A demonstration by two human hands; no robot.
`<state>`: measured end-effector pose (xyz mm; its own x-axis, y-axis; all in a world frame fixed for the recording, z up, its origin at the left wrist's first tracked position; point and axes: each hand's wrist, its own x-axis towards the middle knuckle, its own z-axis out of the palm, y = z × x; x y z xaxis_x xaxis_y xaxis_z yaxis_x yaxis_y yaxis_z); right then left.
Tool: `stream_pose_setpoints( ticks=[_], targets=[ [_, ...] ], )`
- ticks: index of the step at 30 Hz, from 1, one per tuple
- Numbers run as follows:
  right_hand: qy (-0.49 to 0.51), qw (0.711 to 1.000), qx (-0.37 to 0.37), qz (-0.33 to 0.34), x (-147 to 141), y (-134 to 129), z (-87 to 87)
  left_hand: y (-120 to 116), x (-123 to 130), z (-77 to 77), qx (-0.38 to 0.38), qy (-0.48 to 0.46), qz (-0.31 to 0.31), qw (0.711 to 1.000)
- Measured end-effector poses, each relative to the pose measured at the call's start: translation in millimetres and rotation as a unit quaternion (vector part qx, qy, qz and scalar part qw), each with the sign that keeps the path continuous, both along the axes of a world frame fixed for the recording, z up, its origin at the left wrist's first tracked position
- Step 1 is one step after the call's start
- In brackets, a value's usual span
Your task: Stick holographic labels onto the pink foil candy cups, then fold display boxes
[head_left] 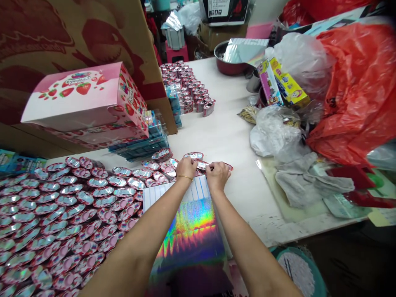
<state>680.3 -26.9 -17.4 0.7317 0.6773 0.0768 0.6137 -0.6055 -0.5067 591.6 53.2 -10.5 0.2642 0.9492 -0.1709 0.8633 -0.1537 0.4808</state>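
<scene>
Red plastic bag [360,88], grey cloth [295,187], teal bucket [318,270]

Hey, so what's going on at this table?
A person has both bare hands at small oval containers just past a stack of shiny sheets. The left hand and right hand are side by side, fingers at the near edge of a few containers; their exact grip is hidden. The sheets lie under the forearms. Many more containers crowd the left of the table, below a strawberry box. Plastic bags and a grey cloth sit at the right.
</scene>
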Motion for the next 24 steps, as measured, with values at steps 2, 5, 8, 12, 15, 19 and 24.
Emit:
stream_pose_setpoints(
  ticks=[2,5,8,12,15,19,24],
  targets=[
    [-0.002,1.0,-0.01,-0.002,1,-1,1.6,2,2,-1.4,-0.016,-0.003,0.027,0.999],
    [-0.01,1.0,-0.003,-0.002,5,-8,5.4,6,-2,1.2,-0.016,-0.064,0.042,0.997],
    [-0.054,0.992,-0.015,0.116,11,-16,11.2,3,-28,11.1,0.029,-0.171,0.058,0.983],
    [-0.069,0.965,-0.033,0.251,22,-32,20.4,-33,-117,23.9,0.086,-0.21,0.107,0.968],
    [0.041,0.977,0.011,0.208,23,-61,20.6,-80,-191,26.6,0.061,-0.165,0.171,0.97],
    [0.271,0.954,-0.035,0.123,2,-107,8.1,-130,-231,24.5,-0.074,-0.169,0.161,0.97],
    [0.41,0.907,0.089,0.041,-33,-115,11.5,-131,-216,23.6,-0.117,-0.228,0.244,0.935]
  ],
)
